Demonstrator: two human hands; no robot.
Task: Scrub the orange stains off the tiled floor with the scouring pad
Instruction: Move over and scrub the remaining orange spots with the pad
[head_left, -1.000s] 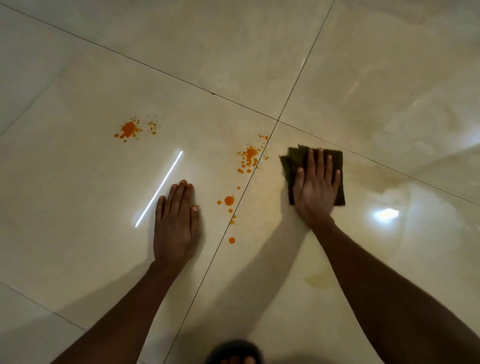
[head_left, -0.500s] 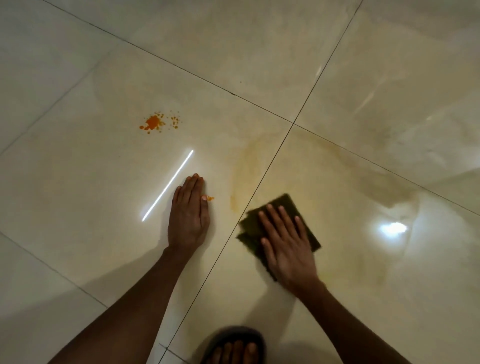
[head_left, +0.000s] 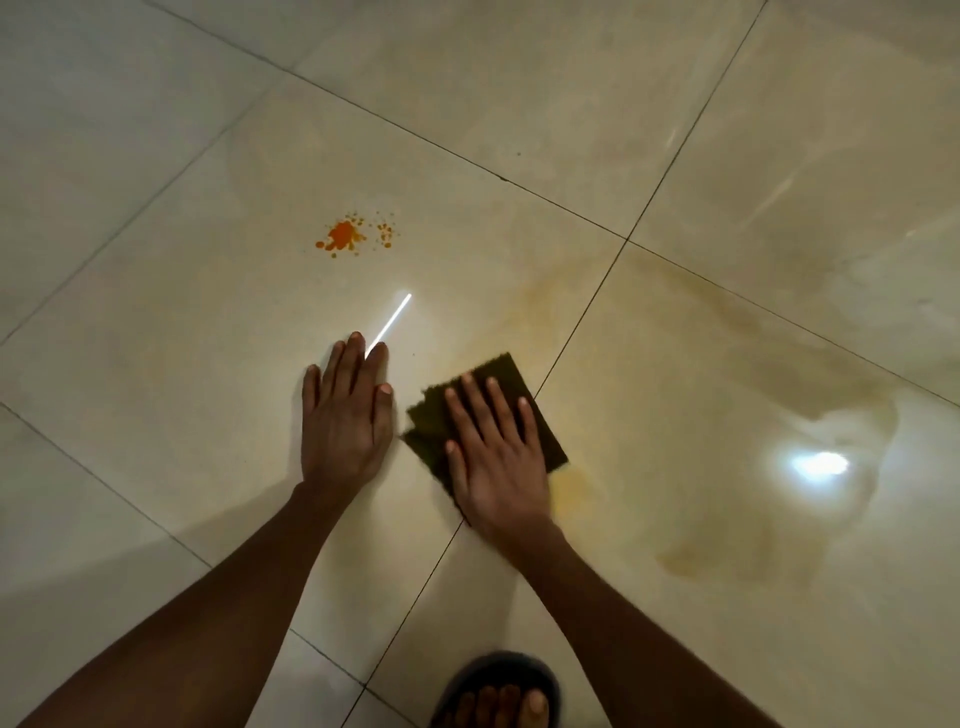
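Observation:
A dark green scouring pad (head_left: 501, 376) lies flat on the glossy cream tiled floor (head_left: 156, 364), across a grout line. My right hand (head_left: 496, 457) presses on it with straight, spread fingers. My left hand (head_left: 345, 410) rests flat on the tile just left of the pad, fingers straight. An orange stain (head_left: 344, 236) with small splatter dots sits on the tile beyond my left hand, untouched. Pale yellowish smears (head_left: 540, 306) spread over the tiles around and to the right of the pad.
A foot in a dark sandal (head_left: 498, 691) stands at the bottom edge, below my right arm. Bright light reflections show on the floor, one streak (head_left: 389, 325) by my left fingertips and one spot (head_left: 818, 462) at the right. Dark grout lines cross the floor.
The orange spots along the grout line have been wiped into pale smears as my right hand drew the pad back toward me and then left, close to my left hand.

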